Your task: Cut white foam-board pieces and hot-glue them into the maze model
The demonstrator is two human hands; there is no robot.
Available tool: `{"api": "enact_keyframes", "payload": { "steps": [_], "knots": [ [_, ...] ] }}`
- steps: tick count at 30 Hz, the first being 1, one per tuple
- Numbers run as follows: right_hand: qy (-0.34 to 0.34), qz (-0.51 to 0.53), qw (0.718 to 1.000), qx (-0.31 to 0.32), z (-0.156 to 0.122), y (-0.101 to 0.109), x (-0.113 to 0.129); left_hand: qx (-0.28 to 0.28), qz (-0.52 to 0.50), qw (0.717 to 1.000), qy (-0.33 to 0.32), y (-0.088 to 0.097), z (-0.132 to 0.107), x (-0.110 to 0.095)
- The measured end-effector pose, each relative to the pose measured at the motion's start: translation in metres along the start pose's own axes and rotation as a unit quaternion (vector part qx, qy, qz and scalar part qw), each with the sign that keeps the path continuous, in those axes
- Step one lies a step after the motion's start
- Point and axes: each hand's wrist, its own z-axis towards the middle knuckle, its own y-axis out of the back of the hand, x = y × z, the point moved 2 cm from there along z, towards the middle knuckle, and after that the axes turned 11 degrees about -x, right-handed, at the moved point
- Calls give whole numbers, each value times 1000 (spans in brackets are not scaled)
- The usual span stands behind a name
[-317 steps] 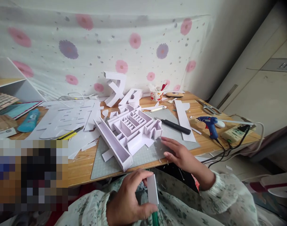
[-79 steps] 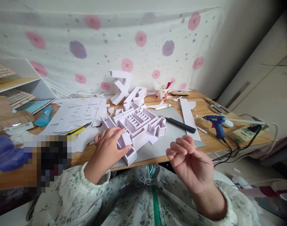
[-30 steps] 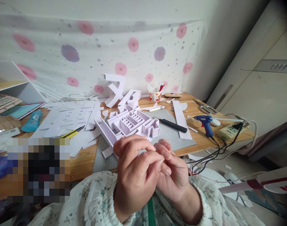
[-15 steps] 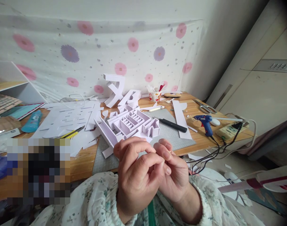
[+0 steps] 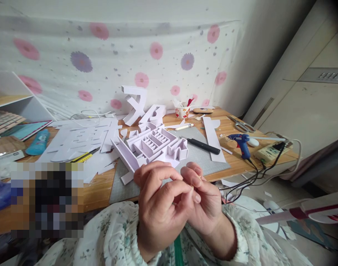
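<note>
My left hand [image 5: 163, 207] and my right hand [image 5: 206, 205] meet fingertip to fingertip in front of my chest. Both are closed in a pinch; whatever lies between the fingertips is hidden or too small to name. Just beyond them, a white foam-board character with raised walls [image 5: 154, 142] rests on the grey cutting mat [image 5: 124, 194]. A black pen-shaped tool [image 5: 204, 145] lies to its right. Behind stand more white cut-out characters [image 5: 135, 105], one of them upright against the curtain.
On the right are a blue glue gun [image 5: 241, 142] with trailing cables, scissors [image 5: 242, 125] and a power strip [image 5: 271, 152]. White cut sheets [image 5: 77, 138] and a yellow cutter [image 5: 84, 156] lie left. A paper tub [image 5: 182, 111] stands at the back.
My hands keep almost the same pinched pose, fingertips together. The view has shifted very slightly; the things on the table stay where they were.
</note>
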Motion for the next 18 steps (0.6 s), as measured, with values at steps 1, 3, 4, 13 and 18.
{"api": "enact_keyframes", "payload": {
  "steps": [1,3,4,13,18],
  "knots": [
    [2,0,1000,-4,0,0,1,0,0,1000,1,0,0,0],
    [10,0,1000,-12,-1,0,2,1,-2,1000,3,1,-1,1],
    [13,0,1000,-14,-2,0,2,2,-2,1000,5,2,-1,1],
    [9,6,1000,-8,-4,3,2,23,-62,998,20,6,1,9],
    [9,-4,1000,-6,-4,2,2,21,-102,994,34,5,0,10]
  ]
}}
